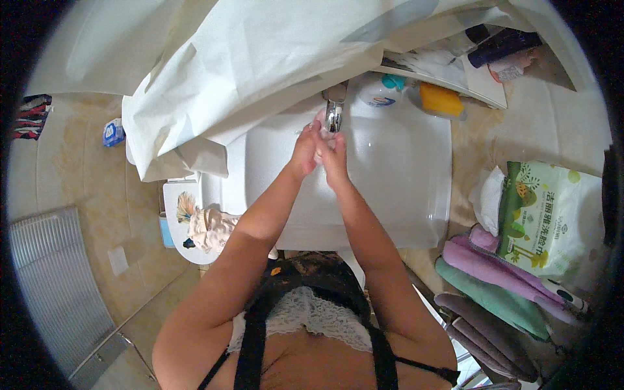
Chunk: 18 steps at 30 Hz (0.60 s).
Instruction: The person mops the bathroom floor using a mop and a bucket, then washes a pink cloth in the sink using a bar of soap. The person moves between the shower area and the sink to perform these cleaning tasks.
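Note:
Both of my hands meet beneath the chrome faucet (334, 117) of a white washbasin (390, 195). My left hand (305, 150) presses against my right hand (334, 158), palms turned towards each other, with water or lather about them. No object shows between the hands, though the space where they touch is partly hidden. Behind the faucet's right side stands a white bottle (378, 92) with a teal cap. A clear container with yellow contents (441, 101) lies at the basin's back right corner.
A large white sheet (253, 63) hangs over the basin's back left. At right are a green and white pack of face tissues (551, 219) and hanging towels (492, 287). A bunched light cloth (212, 229) lies at left. A shelf (458, 80) holds toiletries.

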### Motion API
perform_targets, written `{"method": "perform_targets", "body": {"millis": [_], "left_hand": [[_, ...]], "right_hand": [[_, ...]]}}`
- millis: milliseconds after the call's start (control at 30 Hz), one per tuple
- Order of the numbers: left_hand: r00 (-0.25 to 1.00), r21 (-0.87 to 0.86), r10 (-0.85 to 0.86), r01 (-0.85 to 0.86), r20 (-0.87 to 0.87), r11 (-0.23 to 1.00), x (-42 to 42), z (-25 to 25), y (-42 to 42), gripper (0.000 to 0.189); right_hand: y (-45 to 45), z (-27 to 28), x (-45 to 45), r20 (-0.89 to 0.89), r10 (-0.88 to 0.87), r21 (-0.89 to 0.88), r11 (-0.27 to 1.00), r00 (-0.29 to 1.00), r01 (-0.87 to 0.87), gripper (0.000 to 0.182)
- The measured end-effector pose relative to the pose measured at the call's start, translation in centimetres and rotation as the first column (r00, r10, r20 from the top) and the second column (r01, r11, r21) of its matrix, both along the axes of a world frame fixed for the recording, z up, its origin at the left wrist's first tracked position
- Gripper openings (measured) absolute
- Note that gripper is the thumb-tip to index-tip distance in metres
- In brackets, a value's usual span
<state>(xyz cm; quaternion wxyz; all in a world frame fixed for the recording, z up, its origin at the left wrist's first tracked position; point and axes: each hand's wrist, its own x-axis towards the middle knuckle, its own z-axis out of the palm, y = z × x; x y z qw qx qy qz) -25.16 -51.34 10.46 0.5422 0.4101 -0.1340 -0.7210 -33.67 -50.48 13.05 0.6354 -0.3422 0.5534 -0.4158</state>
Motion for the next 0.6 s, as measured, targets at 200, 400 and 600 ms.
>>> {"method": "perform_targets", "body": {"millis": [200,400,600], "left_hand": [[0.978,0.093,0.054,-0.074,0.2,0.993,-1.7,1.8,-0.3,0.045],[0.807,0.124,-0.165,0.114,0.567,0.986,-0.2,-0.5,2.7,0.046],[0.859,0.121,-0.145,0.097,0.491,0.988,2.4,5.7,7.3,0.047]], "right_hand": [[-2.7,-3.1,0.4,-0.212,-0.163,-0.096,0.985,0.964,0.145,0.035],[-1.6,-0.9,-4.1,-0.583,0.088,-0.07,0.985,0.808,-0.158,0.032],[-1.2,11.8,-4.7,-0.723,-0.236,-0.646,0.565,0.65,-0.513,0.059]]}}
